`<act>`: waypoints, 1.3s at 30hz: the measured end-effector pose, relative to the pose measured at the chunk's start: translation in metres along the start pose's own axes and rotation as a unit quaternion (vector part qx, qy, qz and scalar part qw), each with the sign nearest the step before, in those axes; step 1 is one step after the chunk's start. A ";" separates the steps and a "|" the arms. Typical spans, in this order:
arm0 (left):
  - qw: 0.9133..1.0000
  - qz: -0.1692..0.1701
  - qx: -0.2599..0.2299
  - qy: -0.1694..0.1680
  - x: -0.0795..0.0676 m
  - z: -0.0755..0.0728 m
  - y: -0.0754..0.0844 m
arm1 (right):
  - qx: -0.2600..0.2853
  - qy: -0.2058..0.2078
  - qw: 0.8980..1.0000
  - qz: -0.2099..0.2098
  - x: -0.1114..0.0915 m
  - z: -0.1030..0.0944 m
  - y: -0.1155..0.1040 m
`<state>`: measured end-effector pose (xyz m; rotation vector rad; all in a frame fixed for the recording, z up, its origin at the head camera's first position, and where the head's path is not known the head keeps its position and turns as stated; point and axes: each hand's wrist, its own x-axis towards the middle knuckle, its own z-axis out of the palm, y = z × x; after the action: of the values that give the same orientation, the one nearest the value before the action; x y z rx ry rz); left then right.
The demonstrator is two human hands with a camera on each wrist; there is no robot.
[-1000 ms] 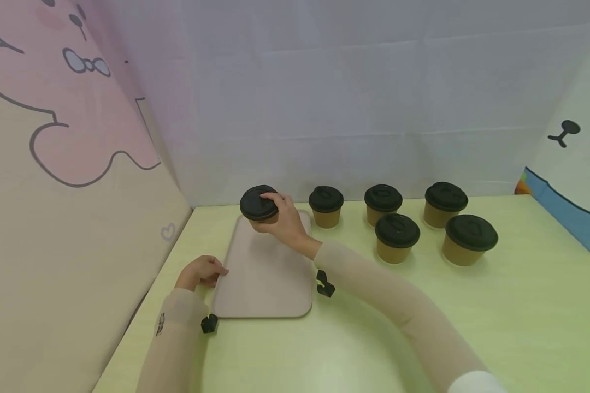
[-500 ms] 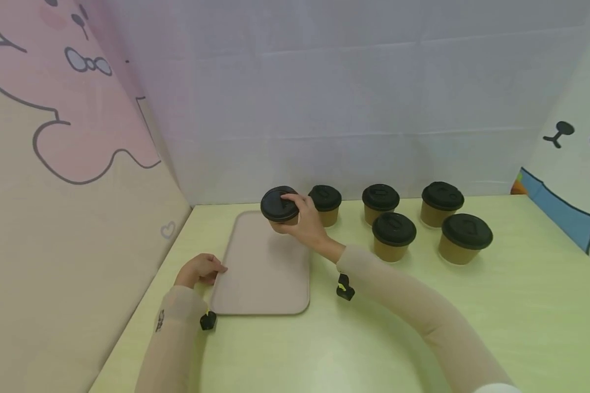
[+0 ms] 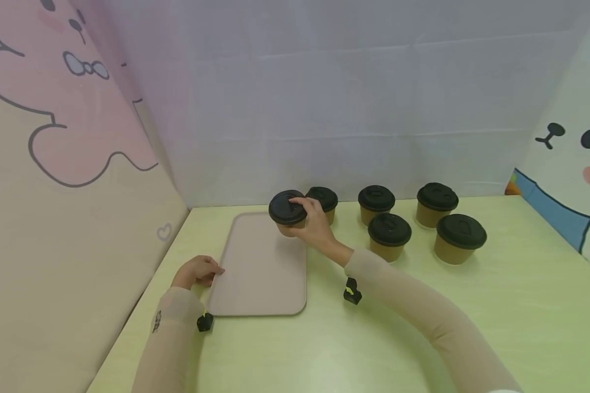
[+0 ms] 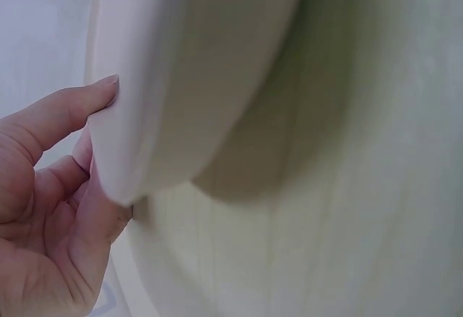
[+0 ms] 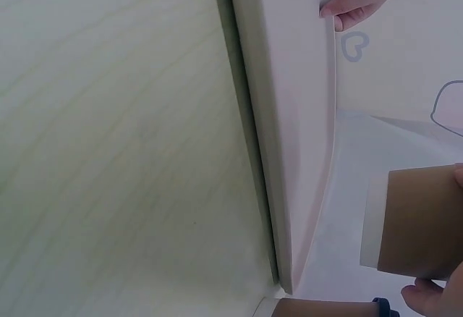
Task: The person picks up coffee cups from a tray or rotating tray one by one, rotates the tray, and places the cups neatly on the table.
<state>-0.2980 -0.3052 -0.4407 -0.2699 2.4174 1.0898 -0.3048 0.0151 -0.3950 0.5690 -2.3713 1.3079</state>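
In the head view my right hand (image 3: 318, 225) grips a brown paper cup with a black lid (image 3: 286, 209), held up over the right rear corner of a pale pink tray (image 3: 255, 278). Its fingers lie on the lid side and the thumb is low on the cup. The right wrist view shows the cup's brown wall (image 5: 423, 223) apart from the tray. My left hand (image 3: 196, 271) pinches the tray's left edge. In the left wrist view the thumb (image 4: 94, 96) is on top of the rim, with the other fingers under it.
Just behind the held cup stands another lidded cup (image 3: 324, 199), partly hidden. Several more lidded cups, such as this one (image 3: 389, 232) and a front right one (image 3: 459, 237), stand upright on the light green table (image 3: 334, 349). A white cloth wall (image 3: 349, 109) rises behind.
My right hand has carried the cup to the right, from over the tray's left rear to its right rear corner. The left hand keeps its hold on the tray, which lies about where it was.
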 end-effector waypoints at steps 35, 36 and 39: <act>1.000 0.000 -0.012 -0.006 0.000 0.000 0.001 | -0.026 -0.033 0.999 0.021 -0.033 -0.043 0.021; 1.000 -0.002 -0.015 -0.005 0.000 0.000 0.001 | -0.027 -0.036 0.999 0.023 -0.034 -0.044 0.021; 1.000 0.000 -0.013 -0.007 -0.001 0.000 0.001 | -0.023 -0.047 0.998 0.030 -0.037 -0.048 0.020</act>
<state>-0.2978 -0.3050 -0.4399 -0.2698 2.3932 1.1195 -0.2776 0.0722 -0.4040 0.5613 -2.5054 1.2747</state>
